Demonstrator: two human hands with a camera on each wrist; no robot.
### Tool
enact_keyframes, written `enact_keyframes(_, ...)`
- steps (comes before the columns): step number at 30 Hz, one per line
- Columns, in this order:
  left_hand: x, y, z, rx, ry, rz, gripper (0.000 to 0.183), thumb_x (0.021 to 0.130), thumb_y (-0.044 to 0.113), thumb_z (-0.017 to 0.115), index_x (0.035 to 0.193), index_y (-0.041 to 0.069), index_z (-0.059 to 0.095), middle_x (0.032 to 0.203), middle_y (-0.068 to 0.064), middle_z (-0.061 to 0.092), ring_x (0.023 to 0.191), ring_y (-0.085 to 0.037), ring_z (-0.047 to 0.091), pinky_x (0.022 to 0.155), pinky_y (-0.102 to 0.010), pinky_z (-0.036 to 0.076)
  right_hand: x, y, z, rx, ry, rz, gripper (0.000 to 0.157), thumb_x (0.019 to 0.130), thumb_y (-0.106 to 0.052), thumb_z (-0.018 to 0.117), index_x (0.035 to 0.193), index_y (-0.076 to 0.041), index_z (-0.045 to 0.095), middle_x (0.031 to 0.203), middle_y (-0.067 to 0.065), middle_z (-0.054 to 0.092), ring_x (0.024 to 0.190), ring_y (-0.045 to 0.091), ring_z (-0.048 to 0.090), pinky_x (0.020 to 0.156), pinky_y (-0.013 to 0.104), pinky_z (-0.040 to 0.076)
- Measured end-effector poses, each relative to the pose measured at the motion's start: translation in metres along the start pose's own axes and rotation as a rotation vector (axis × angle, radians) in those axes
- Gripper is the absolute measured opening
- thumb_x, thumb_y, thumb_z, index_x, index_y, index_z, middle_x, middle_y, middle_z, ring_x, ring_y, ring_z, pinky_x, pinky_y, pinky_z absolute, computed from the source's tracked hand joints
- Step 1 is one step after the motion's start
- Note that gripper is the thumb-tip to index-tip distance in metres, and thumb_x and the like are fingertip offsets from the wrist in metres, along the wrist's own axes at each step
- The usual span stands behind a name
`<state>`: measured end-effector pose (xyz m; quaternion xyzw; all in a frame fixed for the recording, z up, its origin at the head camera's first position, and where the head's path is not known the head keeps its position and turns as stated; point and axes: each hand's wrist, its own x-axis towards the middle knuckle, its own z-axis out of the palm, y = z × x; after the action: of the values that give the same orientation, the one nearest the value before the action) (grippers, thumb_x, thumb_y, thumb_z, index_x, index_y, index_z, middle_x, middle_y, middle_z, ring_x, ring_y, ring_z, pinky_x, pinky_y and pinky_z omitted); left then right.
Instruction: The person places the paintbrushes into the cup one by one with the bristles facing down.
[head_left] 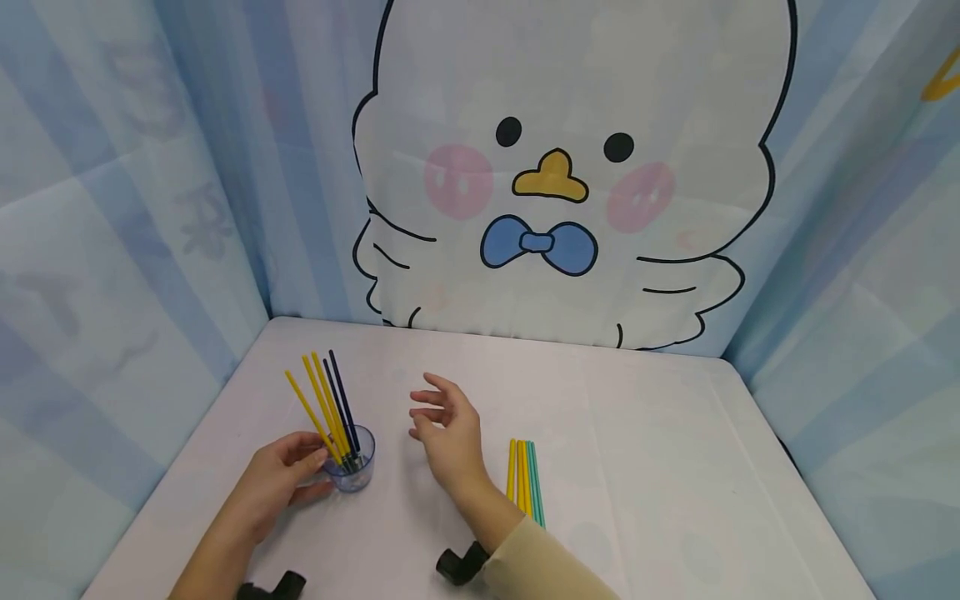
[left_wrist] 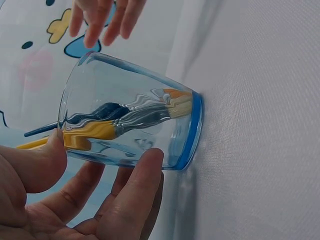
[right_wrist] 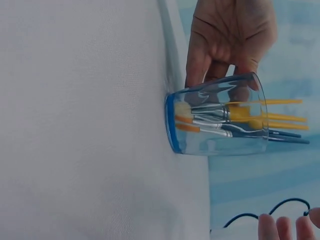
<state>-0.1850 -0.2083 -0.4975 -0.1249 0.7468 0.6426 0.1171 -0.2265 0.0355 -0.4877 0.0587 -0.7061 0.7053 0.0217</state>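
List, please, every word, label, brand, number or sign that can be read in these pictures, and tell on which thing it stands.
None can be read.
Left curtain: pale marks, too faint to tell whether they are letters.
Right curtain: part of an orange shape, cut off by the picture's edge.
Backdrop: a drawn cartoon figure, no words visible.
Cup and brushes: no lettering shows.

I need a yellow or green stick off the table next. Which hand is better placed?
Probably the right hand: it looks empty and is nearer the yellow and green sticks. The left hand is farther away and holds the cup.
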Motion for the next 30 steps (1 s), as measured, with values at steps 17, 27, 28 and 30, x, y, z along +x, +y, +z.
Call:
enact_keyframes(17, 0.0, -0.001, 0.0, -0.008, 0.0, -0.001, 0.046, 0.11, 0.011, 0.06, 0.151, -0.008, 0.049, 0.14, -0.026, 0.06, 0.115, -0.022, 0.067, 0.092, -0.038, 0.07, -0.016, -0.003, -0.04, -0.001, 0.05, 0.044, 0.058, 0.099, 0.006, 0.067, 0.148, -0.024, 0.062, 0.132, 0.017, 0.072, 0.108, 0.033, 0.074, 0.082, 0.036, 0.072)
enact_keyframes(27, -0.001, -0.001, 0.001, -0.008, 0.004, 0.005, 0.045, 0.11, 0.011, 0.06, 0.15, -0.008, 0.049, 0.14, -0.026, 0.06, 0.112, -0.019, 0.068, 0.092, -0.038, 0.07, -0.025, -0.012, -0.069, -0.029, 0.054, 0.074, 0.06, 0.097, 0.009, 0.067, 0.149, -0.021, 0.061, 0.134, 0.022, 0.07, 0.11, 0.038, 0.073, 0.08, 0.039, 0.072)
enact_keyframes(28, -0.001, -0.001, 0.0, -0.007, 0.005, 0.004, 0.046, 0.11, 0.011, 0.06, 0.15, -0.008, 0.049, 0.14, -0.026, 0.06, 0.112, -0.019, 0.068, 0.092, -0.037, 0.07, -0.025, -0.012, -0.072, -0.033, 0.054, 0.08, 0.06, 0.097, 0.008, 0.067, 0.149, -0.022, 0.06, 0.135, 0.022, 0.07, 0.111, 0.039, 0.072, 0.08, 0.039, 0.072)
enact_keyframes(30, -0.001, -0.001, 0.0, -0.004, 0.005, 0.002, 0.046, 0.11, 0.011, 0.06, 0.15, -0.008, 0.049, 0.141, -0.027, 0.059, 0.113, -0.02, 0.068, 0.092, -0.037, 0.07, -0.026, -0.013, -0.077, -0.046, 0.059, 0.093, 0.061, 0.098, 0.007, 0.068, 0.15, -0.023, 0.06, 0.134, 0.019, 0.07, 0.111, 0.039, 0.072, 0.08, 0.039, 0.072)
